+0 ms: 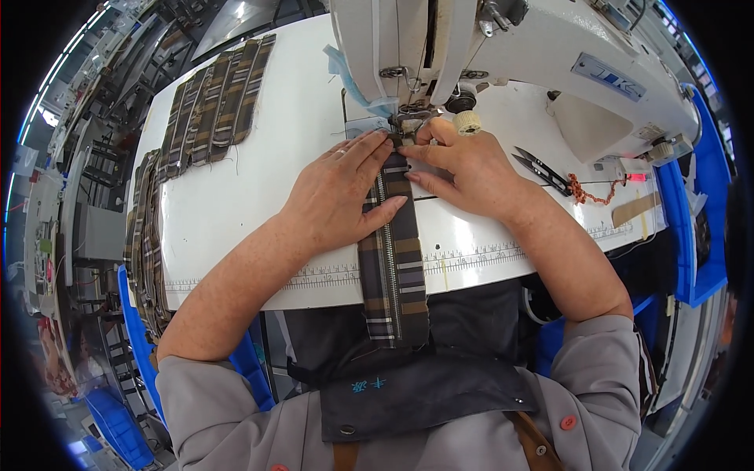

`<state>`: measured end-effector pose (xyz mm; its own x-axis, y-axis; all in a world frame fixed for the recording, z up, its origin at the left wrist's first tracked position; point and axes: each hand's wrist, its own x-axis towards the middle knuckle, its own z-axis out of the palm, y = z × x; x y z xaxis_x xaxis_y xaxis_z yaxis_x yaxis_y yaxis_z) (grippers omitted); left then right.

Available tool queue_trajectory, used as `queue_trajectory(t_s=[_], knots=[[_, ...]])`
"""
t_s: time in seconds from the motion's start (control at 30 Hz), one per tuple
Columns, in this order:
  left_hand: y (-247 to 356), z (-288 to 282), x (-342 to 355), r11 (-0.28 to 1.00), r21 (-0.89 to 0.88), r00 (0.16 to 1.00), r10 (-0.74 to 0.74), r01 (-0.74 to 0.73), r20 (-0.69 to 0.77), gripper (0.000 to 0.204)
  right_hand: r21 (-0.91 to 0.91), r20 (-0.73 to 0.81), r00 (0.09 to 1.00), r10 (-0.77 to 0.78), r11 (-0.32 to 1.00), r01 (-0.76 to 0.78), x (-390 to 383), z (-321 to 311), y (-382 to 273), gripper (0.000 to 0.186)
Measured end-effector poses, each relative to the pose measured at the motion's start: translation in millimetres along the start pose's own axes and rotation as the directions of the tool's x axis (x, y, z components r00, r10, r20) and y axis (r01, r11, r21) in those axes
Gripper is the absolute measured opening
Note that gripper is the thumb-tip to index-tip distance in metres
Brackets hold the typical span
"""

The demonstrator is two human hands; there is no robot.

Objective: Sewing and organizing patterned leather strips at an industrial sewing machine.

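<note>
Plaid strip [393, 259] with a metal zipper [388, 251] down its middle, laid flat on the white sewing table [236, 196], far end tucked under the presser foot [404, 125] of the sewing machine [550, 63], near end drooping over the table edge toward the lap. Looked light, soft and limp — likely to shift or pucker unless pressed flat, with the zipper teeth giving the only stiffness. Best held by flat fingers on either side of the teeth, close to the foot.

Left hand [342, 196] spread flat over the strip's left edge, fingers open, pressing rather than gripping. Right hand [463, 169] on the strip's right side near the needle, fingertips pinched together on the cloth edge.

Smooth white tabletop, probably slippery, with a printed ruler [463, 259] along its front edge. Black thread snips [542, 169] and a scrap of orange thread [589, 192] to the right. Stacks of similar plaid pieces [220, 102] at the far left, more draped over the left edge. Blue bins [699, 196] and workshop clutter around — details blurred by the lens.
</note>
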<state>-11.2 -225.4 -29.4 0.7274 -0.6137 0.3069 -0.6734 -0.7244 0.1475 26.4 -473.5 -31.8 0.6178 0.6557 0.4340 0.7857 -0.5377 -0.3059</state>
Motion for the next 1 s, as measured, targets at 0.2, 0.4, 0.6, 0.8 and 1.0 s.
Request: queue_trajectory(t_s=[0.2,0.4,0.6,0.8,1.0], knots=[[-0.1,2.5,1.2,1.0,-0.025,1.0,-0.019,0.018,-0.018,0.068,-0.008,-0.016,1.0,0.004,1.0,-0.004,-1.2,0.7,-3.3,0.032],[-2.1,0.9,6.7,0.999,-0.05,1.0,-0.021,0.02,-0.011,0.067,-0.034,-0.001,1.0,0.021,0.999,-0.021,0.4,-2.4,-5.9,0.033],[-2.2,2.1,4.6,0.999,-0.054,1.0,0.003,-0.003,-0.004,0.073,-0.03,-0.028,1.0,-0.011,0.999,0.01,-0.6,1.6,-0.8,0.032],[2.4,2.2,3.7,0.996,-0.094,1.0,-0.002,0.003,0.011,0.084,-0.045,-0.03,0.997,-0.066,0.997,0.065,1.0,-0.6,-0.5,0.035],[4.0,-2.5,2.3,0.997,-0.075,0.999,0.009,-0.007,0.032,0.086,-0.055,-0.039,0.996,-0.084,0.995,0.082,3.1,-6.2,-3.1,0.043]])
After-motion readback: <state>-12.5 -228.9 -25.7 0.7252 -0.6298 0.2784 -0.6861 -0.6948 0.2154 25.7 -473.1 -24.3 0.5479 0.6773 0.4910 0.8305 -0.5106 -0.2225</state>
